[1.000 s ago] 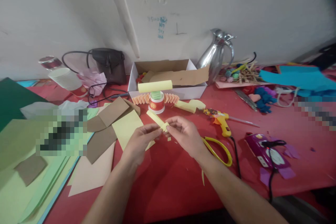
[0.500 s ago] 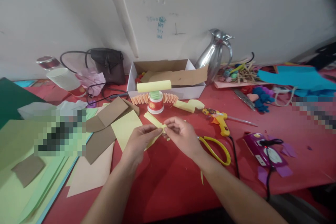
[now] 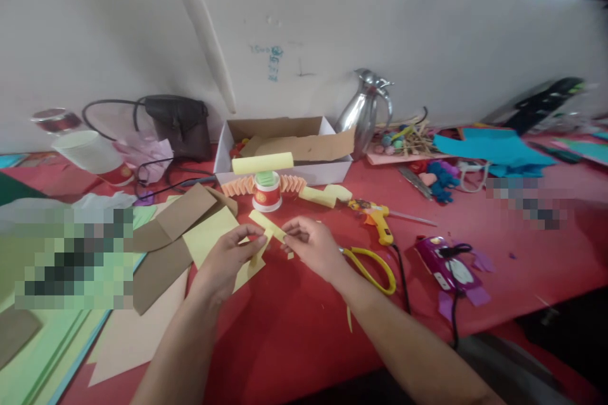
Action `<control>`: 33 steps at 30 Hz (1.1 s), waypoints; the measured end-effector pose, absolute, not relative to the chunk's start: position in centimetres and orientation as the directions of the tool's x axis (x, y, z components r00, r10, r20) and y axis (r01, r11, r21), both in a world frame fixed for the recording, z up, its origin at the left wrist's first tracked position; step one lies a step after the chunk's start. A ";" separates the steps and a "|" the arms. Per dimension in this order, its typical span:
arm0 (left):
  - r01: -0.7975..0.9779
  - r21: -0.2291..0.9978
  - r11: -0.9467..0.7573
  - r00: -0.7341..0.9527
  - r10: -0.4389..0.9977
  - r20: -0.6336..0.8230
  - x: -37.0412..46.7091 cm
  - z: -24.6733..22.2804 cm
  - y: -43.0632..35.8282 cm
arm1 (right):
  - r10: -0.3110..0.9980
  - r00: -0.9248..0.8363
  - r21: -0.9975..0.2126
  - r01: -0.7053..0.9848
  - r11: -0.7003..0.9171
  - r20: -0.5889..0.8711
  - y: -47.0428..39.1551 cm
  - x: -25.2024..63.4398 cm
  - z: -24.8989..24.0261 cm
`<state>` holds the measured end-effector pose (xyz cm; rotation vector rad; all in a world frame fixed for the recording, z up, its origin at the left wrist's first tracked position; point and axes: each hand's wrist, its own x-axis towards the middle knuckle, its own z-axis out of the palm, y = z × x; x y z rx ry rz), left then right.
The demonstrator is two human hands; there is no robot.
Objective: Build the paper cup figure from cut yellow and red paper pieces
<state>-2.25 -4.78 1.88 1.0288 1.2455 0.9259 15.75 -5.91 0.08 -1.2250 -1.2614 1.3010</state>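
My right hand (image 3: 313, 247) is closed in a pinch on the near end of a narrow rolled yellow paper piece (image 3: 261, 221). Between thumb and fingers, my left hand (image 3: 230, 259) pinches a flap of yellow paper that seems to belong to that same piece. Just beyond the hands stands a red and white paper cup (image 3: 267, 195) with folded orange paper arms (image 3: 293, 184) at its sides. Green folded paper (image 3: 265, 178) rises from the cup, and a yellow paper tube (image 3: 263, 163) lies across the top. Yellow sheets (image 3: 213, 234) lie beside my left hand, partly hidden by it.
Yellow-handled scissors (image 3: 373, 269) and a yellow glue gun (image 3: 379, 218) lie to the right, near a purple corded box (image 3: 444, 264). Behind the cup is a white cardboard box (image 3: 327, 172) and a metal jug (image 3: 358, 111). Brown cardboard pieces (image 3: 159, 272) lie left.
My fingertips, close together at the paper's end before, are now farther apart, with the yellow paper stretching between them. The camera view has swung to the right and tilted up.
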 end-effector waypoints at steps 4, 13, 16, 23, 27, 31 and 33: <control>-0.054 0.949 0.309 0.089 0.949 -0.304 -2.1 1.2 -4.4 | 0.989 -0.148 -0.971 0.237 0.021 -0.014 -5.8 16.3 1.3; 0.011 0.919 0.395 0.053 0.917 -0.395 -1.5 1.3 -4.5 | 0.927 0.374 -0.490 0.812 -0.317 0.020 -7.0 30.1 2.2; 0.062 0.928 0.368 0.053 0.927 -0.371 -1.8 1.3 -4.5 | 0.923 0.380 -0.538 0.768 -0.347 -0.053 -6.8 32.6 0.5; 0.170 0.941 0.291 0.005 0.955 -0.297 -2.4 -0.8 -3.5 | 0.891 0.384 -0.892 0.271 -0.360 -0.243 -7.0 31.9 1.1; 0.215 0.937 0.276 -0.002 0.960 -0.282 -2.1 -1.9 -3.2 | 0.918 0.368 -0.984 0.037 -0.176 -0.150 -8.9 30.6 3.6; 0.275 0.934 0.228 -0.026 0.973 -0.229 -1.8 -2.4 -3.0 | 0.979 0.044 -0.980 0.026 -0.200 -0.198 -10.5 28.2 4.9; 0.302 0.927 0.224 -0.029 0.974 -0.226 -1.8 -2.5 -3.0 | 0.980 -0.031 -0.968 0.162 -0.192 -0.199 -10.8 26.8 4.7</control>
